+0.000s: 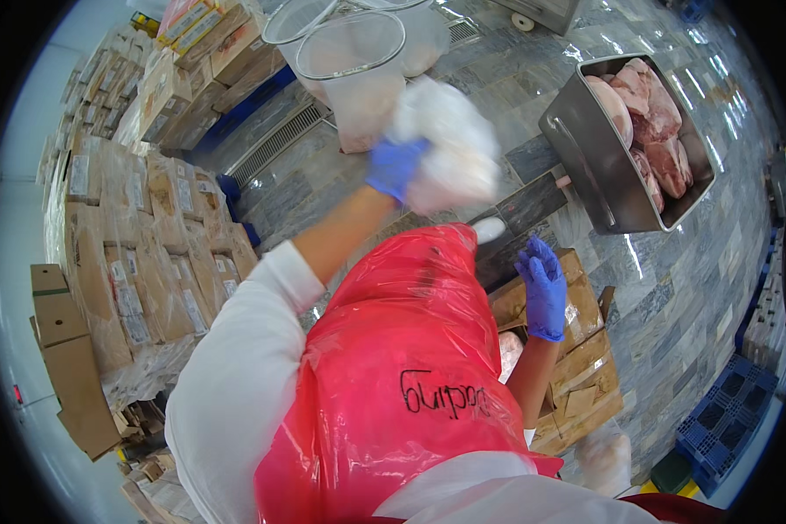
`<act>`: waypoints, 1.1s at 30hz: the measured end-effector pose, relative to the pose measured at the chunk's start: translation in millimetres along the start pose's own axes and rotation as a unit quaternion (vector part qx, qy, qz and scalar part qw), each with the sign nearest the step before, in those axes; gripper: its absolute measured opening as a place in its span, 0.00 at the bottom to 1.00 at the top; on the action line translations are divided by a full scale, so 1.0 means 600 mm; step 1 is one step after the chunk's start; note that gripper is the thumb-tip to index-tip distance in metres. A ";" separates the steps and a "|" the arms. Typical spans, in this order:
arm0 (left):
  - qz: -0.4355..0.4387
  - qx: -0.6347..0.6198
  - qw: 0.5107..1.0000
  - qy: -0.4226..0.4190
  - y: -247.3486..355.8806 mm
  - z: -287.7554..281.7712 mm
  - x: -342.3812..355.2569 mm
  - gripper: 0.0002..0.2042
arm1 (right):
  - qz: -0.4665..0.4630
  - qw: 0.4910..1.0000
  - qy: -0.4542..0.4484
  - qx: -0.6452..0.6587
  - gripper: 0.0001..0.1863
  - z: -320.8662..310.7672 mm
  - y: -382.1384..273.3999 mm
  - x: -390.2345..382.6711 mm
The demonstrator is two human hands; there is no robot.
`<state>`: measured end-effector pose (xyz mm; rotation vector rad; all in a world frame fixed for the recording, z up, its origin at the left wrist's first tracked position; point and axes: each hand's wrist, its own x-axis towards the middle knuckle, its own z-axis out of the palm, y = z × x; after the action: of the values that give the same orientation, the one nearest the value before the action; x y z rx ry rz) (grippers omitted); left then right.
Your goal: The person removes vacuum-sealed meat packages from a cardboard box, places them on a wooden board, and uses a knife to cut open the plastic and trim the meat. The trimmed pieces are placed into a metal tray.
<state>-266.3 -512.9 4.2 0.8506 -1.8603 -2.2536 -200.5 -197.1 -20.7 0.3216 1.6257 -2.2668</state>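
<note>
My left hand (396, 168) wears a blue glove and is closed on a blurred white plastic bundle (450, 144) with some pink showing, held out near three translucent round bins (345, 113). My right hand (541, 286), also gloved, is raised with loosely bent fingers and nothing visible in it. It is above brown cardboard boxes (585, 380), where some pink meat (510, 356) shows partly behind my red plastic apron (384, 332). At the right, a steel tub (589, 179) holds several large cuts of raw meat (651, 105).
Stacked, wrapped cartons (131, 262) on pallets line the left, with flattened cardboard (65, 358) beside them. A drain grate (279, 140) runs through the tiled floor (690, 288). Blue plastic pallets (725, 419) lie at lower right; more stacked goods stand along the right edge.
</note>
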 end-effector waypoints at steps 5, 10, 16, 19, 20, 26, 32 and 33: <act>0.432 0.300 0.816 0.240 0.218 -0.305 0.164 0.32 | 0.012 0.988 0.108 -0.112 0.18 -0.058 0.007 -0.033; 0.664 0.292 0.532 0.437 0.497 -0.347 0.193 0.29 | -0.020 0.961 0.255 -0.102 0.18 -0.126 -0.024 -0.047; 0.605 0.250 0.553 0.515 0.442 -0.380 0.467 0.19 | -0.007 0.949 0.315 0.020 0.20 -0.074 -0.002 0.011; 0.334 0.576 0.603 0.440 0.146 -0.449 0.727 0.23 | 0.033 0.978 0.205 -0.019 0.24 -0.032 0.041 0.057; 0.368 0.659 0.474 0.453 -0.026 -0.405 0.748 0.23 | 0.076 0.977 0.196 -0.033 0.24 -0.008 0.030 0.059; 0.191 0.400 0.763 -0.471 -0.281 0.108 0.333 0.19 | 0.119 0.918 0.340 -0.167 0.21 -0.022 0.064 -0.026; 0.078 0.471 0.422 -0.771 -0.307 0.276 0.206 0.21 | 0.094 0.870 0.473 -0.105 0.20 0.087 0.141 -0.150; 0.093 0.456 0.463 -0.754 -0.318 0.275 0.211 0.20 | 0.068 0.853 0.507 -0.109 0.20 0.098 0.202 -0.190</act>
<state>-399.6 -373.0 -201.4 -2.2305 -3.2876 -1.2998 -47.3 -273.1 -65.3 1.7254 2.1540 -1.8167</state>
